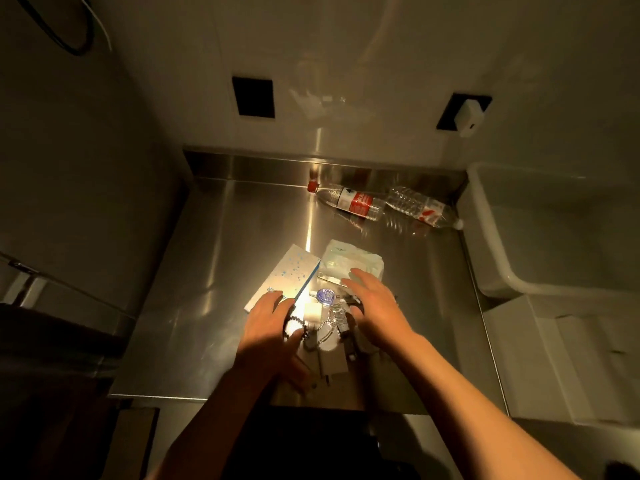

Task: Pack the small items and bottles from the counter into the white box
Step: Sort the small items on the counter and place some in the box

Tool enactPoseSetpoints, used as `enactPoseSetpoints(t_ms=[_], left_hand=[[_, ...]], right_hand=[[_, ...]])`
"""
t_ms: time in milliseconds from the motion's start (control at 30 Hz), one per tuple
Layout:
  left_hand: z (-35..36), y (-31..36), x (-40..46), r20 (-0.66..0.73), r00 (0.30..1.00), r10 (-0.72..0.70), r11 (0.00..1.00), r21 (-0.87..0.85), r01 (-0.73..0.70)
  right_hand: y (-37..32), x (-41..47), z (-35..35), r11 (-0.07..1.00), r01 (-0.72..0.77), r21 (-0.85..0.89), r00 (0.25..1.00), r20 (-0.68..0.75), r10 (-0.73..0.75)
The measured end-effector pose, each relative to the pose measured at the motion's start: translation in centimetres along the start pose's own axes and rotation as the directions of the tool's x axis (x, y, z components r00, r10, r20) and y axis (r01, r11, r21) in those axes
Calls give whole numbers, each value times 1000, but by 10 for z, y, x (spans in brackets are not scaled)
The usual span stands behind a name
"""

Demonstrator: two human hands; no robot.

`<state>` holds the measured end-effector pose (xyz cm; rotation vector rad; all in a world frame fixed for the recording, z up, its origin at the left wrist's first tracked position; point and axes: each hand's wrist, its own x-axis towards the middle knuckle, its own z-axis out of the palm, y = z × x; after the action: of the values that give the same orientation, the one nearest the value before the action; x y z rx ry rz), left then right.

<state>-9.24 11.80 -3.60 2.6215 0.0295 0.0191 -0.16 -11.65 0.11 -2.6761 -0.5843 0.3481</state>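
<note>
Both hands are over the heap of small items at the near middle of the steel counter [214, 271], so the step in hand looks like gathering the first load. The left hand [268, 327] lies flat, fingers straight, on the corner of a white speckled booklet [282, 275] beside a dark bead bracelet [294, 327]. The right hand [375, 306] is spread, fingers straight, over a clear sealed pouch [349, 263], holding nothing.

Between them lie a blue-capped vial [325, 295], a ribbed clear piece and white charger-like blocks [330, 367], though the dim light makes them hard to name.

Next, the fingers probably need to close on one piece or scoop several, then carry them right.

Farther back, a red-capped water bottle [349, 200] and a second clear bottle [420, 206] lie on their sides, near each other. The white box [498, 271] sits off the counter's right edge, seemingly empty, with nothing across its mouth.
</note>
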Motion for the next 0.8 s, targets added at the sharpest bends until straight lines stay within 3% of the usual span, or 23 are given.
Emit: enactPoseSetpoints(t_ms=[200, 367, 500, 600, 700, 800], left_hand=[[0, 27, 11, 93, 995, -24, 999, -45, 28], [0, 41, 7, 46, 997, -60, 996, -63, 63], [7, 46, -7, 25, 997, -79, 997, -19, 79], [13, 48, -18, 34, 992, -123, 992, 8, 123], [17, 58, -27, 32, 984, -178, 984, 18, 177], [20, 68, -34, 25, 973, -228, 974, 24, 227]], right_hand=[[22, -18, 2, 995, -53, 89, 998, -24, 55], [49, -38, 6, 981, 103, 166, 984, -160, -76], [59, -41, 7, 985, 42, 166, 997, -71, -31], [67, -45, 17, 978, 138, 157, 989, -82, -127], [75, -48, 19, 989, 128, 69, 992, -32, -126], [81, -46, 19, 979, 146, 142, 989, 10, -149]])
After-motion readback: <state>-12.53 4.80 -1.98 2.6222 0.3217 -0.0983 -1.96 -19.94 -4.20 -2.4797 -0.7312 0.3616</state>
